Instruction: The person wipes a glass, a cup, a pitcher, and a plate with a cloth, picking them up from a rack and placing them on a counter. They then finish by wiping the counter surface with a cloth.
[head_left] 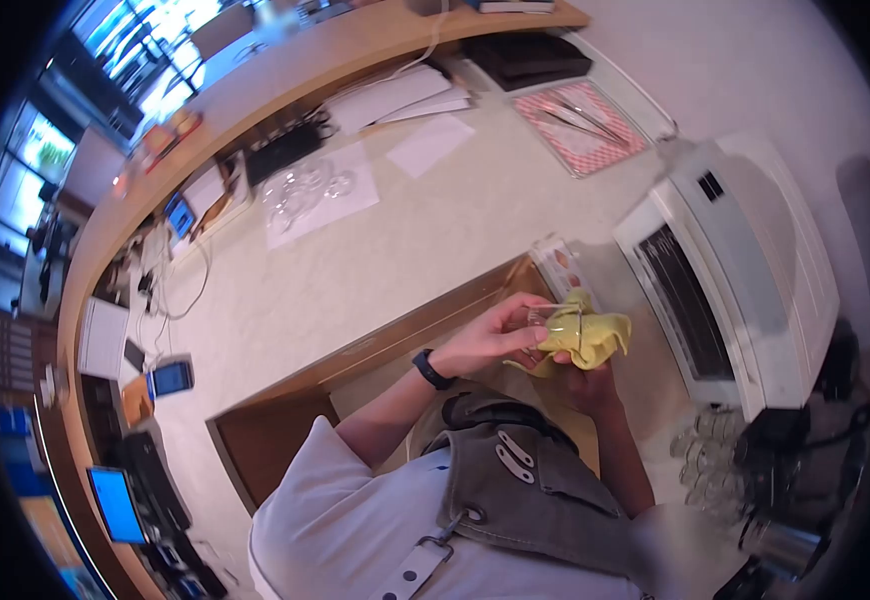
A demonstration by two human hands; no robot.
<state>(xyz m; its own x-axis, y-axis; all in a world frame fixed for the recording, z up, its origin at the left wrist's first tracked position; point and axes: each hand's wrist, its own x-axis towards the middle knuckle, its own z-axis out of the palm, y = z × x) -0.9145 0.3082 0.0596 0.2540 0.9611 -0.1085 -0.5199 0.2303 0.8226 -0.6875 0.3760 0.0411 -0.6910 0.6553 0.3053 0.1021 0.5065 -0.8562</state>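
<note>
My left hand [507, 335], with a dark watch on the wrist, has its fingers closed round a small clear glass item [559, 325]. Thin, shiny edges of it show against the cloth, but its exact shape is hard to make out. A yellow cloth [600, 340] is bunched about the glass. From below, my right hand [587, 385] grips this cloth, its fingers partly covered. Both hands meet in front of my apron, above an open wooden drawer or recess [425, 325] in the counter. A small printed box [558, 262] lies just beyond the cloth.
Several clear glass pieces [305, 190] lie on white paper at the back. On the right stands a white machine [745, 260], with glassware [710, 455] nearer me. A red-checked tray [580, 125] holds metal utensils. A phone [170, 378] and cables are on the left.
</note>
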